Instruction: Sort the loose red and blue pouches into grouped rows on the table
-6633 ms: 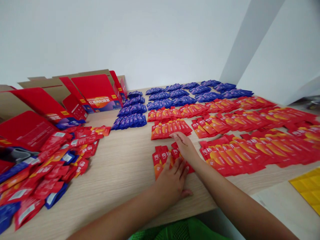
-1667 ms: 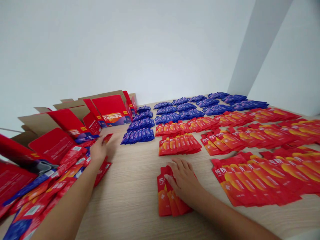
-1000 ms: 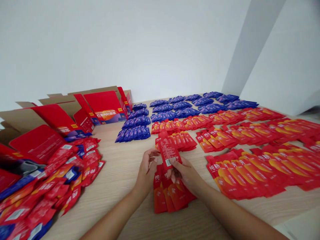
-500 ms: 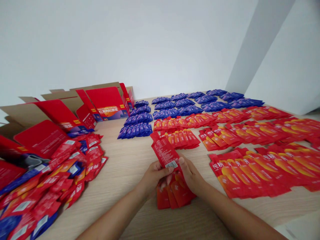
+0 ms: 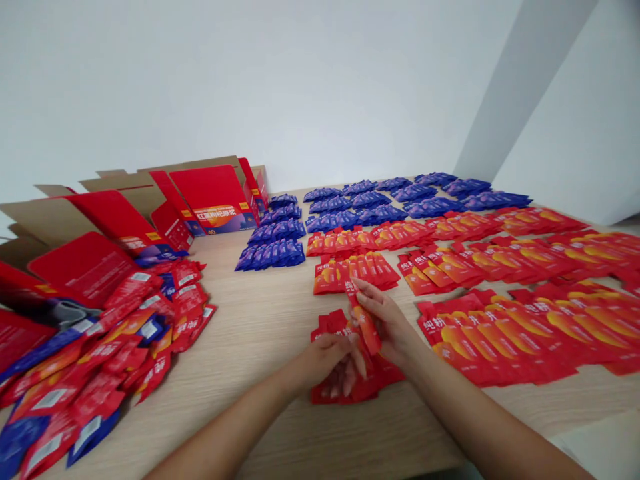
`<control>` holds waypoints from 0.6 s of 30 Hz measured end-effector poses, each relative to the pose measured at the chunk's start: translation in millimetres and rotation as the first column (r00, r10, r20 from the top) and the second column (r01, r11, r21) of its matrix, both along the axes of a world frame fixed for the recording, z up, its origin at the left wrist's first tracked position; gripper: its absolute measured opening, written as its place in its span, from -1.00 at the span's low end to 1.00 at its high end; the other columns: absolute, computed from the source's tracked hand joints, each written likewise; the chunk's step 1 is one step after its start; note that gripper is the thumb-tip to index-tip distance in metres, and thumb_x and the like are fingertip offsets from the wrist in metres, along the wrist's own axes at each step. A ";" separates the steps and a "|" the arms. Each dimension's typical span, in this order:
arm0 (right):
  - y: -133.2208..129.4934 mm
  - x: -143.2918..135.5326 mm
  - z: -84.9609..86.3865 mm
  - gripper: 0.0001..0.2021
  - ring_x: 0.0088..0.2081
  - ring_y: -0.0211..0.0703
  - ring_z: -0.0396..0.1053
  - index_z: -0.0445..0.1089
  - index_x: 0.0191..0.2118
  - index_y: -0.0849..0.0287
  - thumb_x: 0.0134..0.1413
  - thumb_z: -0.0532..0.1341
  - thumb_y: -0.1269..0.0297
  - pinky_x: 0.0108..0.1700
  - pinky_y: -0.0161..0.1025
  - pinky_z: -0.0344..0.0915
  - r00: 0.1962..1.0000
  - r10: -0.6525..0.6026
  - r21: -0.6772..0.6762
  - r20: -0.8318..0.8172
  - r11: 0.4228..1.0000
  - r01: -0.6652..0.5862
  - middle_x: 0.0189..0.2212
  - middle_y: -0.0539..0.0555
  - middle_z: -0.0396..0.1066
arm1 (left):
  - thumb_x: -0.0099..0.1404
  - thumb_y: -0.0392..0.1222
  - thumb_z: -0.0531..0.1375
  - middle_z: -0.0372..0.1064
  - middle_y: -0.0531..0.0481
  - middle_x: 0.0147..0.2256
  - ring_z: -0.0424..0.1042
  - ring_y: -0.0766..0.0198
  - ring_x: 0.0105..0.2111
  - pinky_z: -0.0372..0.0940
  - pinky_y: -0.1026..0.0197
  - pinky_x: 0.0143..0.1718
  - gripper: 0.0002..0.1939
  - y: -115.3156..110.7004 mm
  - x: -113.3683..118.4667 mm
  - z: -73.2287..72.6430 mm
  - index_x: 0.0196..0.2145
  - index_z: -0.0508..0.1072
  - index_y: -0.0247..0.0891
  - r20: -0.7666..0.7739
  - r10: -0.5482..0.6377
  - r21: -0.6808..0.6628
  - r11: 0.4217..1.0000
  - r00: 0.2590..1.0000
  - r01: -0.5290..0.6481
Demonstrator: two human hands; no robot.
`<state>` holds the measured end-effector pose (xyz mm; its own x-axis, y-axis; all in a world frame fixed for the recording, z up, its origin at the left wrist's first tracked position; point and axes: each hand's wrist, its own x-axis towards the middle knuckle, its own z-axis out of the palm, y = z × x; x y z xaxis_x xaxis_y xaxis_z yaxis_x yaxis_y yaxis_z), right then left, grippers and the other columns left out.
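A red pouch with an orange front is pinched in my right hand, tilted above a small fan of red pouches. My left hand lies over that fan, its fingers curled and partly blurred; whether it grips a pouch is unclear. Just behind my hands sits a row of overlapping red pouches. To the right, a larger fan of red pouches spreads along the table.
Mixed red and blue pouches lie heaped at the left. Open red cartons stand behind them. Several blue pouch stacks line the back of the wooden table, near the wall.
The pouch held between my hands has turned from its barcoded back to its orange front, now in my right hand. My left hand has moved slightly lower over the fan.
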<state>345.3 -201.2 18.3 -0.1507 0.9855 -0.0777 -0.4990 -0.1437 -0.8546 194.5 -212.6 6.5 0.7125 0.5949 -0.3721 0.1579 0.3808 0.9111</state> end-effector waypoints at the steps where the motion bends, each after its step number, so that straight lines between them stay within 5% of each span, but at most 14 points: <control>1: 5.0 2.7 -3.7 -0.55 -0.45 -0.27 0.36 0.28 -0.11 0.06 -0.18 0.34 0.14 -0.37 -0.33 0.31 0.997 -0.048 -0.008 0.061 0.999 0.049 -0.40 -0.07 0.41 | 0.14 0.35 -0.01 0.23 0.12 -0.76 0.06 0.48 -0.84 -0.08 0.38 -0.81 -0.40 4.3 -1.9 0.8 -0.54 0.36 -0.30 -0.055 0.071 0.054 0.996 0.996 -0.068; 4: 16.3 9.9 -15.0 -0.55 -0.27 -0.13 0.44 0.21 0.00 0.10 -0.06 0.24 0.21 -0.25 -0.20 0.37 0.928 -0.103 0.058 0.359 0.994 0.087 -0.22 0.06 0.45 | 0.17 0.27 0.01 0.20 0.17 -0.76 0.03 0.48 -0.83 -0.11 0.37 -0.77 -0.51 16.4 -8.6 1.5 -0.52 0.30 -0.25 -0.125 0.288 0.207 0.944 0.950 -0.259; 6: 17.2 12.3 -19.6 -0.58 -0.13 -0.08 0.43 0.18 0.04 0.14 0.01 0.15 0.30 -0.12 -0.11 0.35 0.790 -0.096 0.147 0.605 0.989 0.008 -0.10 0.14 0.43 | 0.22 0.18 0.00 0.18 0.17 -0.75 0.05 0.45 -0.79 -0.05 0.36 -0.72 -0.58 20.5 -12.2 0.0 -0.52 0.29 -0.23 -0.145 0.393 0.353 0.878 0.908 -0.324; 9: 9.4 11.2 -19.1 -0.61 -0.01 -0.02 0.37 0.18 0.07 0.24 0.08 0.06 0.38 0.04 -0.02 0.24 0.426 -0.138 0.220 0.894 0.964 -0.151 0.00 0.26 0.38 | 0.27 -0.01 0.01 0.27 0.09 -0.61 0.24 0.35 -0.59 0.15 0.30 -0.52 -0.70 19.5 -14.1 -3.4 -0.50 0.32 -0.22 -0.159 0.497 0.649 0.704 0.853 -0.290; 11: 2.3 9.0 -15.4 -0.63 -0.05 0.04 0.40 0.20 0.07 0.32 0.13 0.02 0.39 0.01 -0.01 0.25 0.182 -0.168 0.207 0.969 0.953 -0.219 -0.03 0.33 0.39 | 0.26 -0.14 0.05 0.36 0.02 -0.45 0.32 0.28 -0.41 0.22 0.24 -0.34 -0.82 16.6 -13.6 -5.3 -0.44 0.36 -0.22 -0.168 0.513 0.786 0.585 0.842 -0.200; 13: -2.7 7.5 -11.2 -0.67 -0.07 0.08 0.40 0.26 0.02 0.36 0.16 -0.01 0.40 -0.02 -0.03 0.27 0.003 -0.212 0.205 0.977 0.938 -0.279 -0.07 0.35 0.41 | 0.24 -0.22 0.08 0.38 -0.04 -0.33 0.33 0.22 -0.28 0.23 0.17 -0.21 -0.90 14.5 -12.6 -6.7 -0.36 0.39 -0.22 -0.189 0.493 0.843 0.525 0.850 -0.117; 15: -4.5 7.1 -8.4 -0.72 -0.04 0.12 0.35 0.33 -0.07 0.34 0.16 0.01 0.39 0.01 -0.02 0.24 -0.097 -0.295 0.249 0.951 0.910 -0.330 -0.10 0.35 0.41 | 0.23 -0.28 0.08 0.37 -0.07 -0.28 0.33 0.19 -0.22 0.24 0.14 -0.14 -0.88 14.0 -12.0 -7.8 -0.33 0.42 -0.22 -0.211 0.460 0.859 0.508 0.862 -0.060; 18: -4.4 6.6 -9.6 -0.70 0.06 0.14 0.24 0.35 -0.03 0.34 0.14 0.08 0.35 0.11 0.03 0.16 -0.075 -0.410 0.349 0.909 0.847 -0.402 -0.01 0.35 0.35 | 0.24 -0.32 0.06 0.36 -0.07 -0.29 0.33 0.20 -0.20 0.25 0.14 -0.11 -0.81 16.8 -12.4 -9.7 -0.29 0.47 -0.22 -0.227 0.425 0.863 0.504 0.876 -0.021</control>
<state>352.0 -205.6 8.8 -0.3143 0.9225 0.2242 0.8748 0.3731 -0.3090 182.1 -195.7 -3.2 0.4327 0.8826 0.1840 0.5691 -0.4257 0.7035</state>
